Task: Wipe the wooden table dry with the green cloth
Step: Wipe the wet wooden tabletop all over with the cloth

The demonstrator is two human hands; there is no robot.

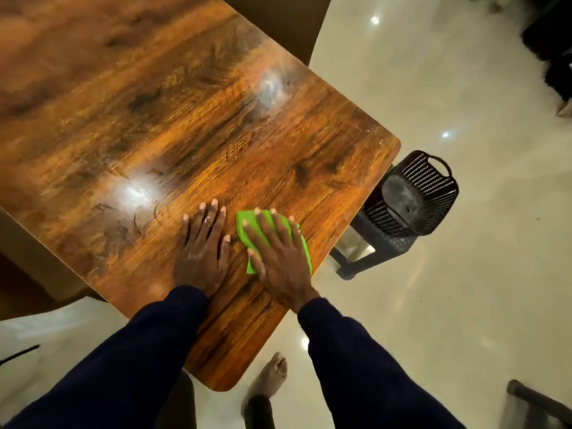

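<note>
Cloth first: the green cloth (249, 216) lies bunched on the wooden surface (185, 119), near its right-hand edge and close to the person's corner. The right hand (278, 252) presses down on it with straight, spread fingers. That grip is released, pushing rather than clasping. The left hand (201, 252) lies flat on bare wood just beside the cloth, its grip also released and holding nothing.

Several things could go wrong from here:
- With no fingers curled round the cloth, a quick stroke could let it bunch up or slide out from under the palm.
- So near the edge, an outward sweep could carry it off onto the floor (433, 88).
- The cloth looks small against so broad a top. It may soak through and only spread the smeary streaks (123, 224) left of the hands.
- The bracing left hand may leave prints on damp wood, or slip.
- Water pushed over the edge would land on glossy tiles near the bare foot (272, 376).

By count there are:
- one cloth
- two hands
- one surface
- one black perforated basket (424, 193), resting on one dark stool (371, 243) beside the surface
- one foot in view
</note>
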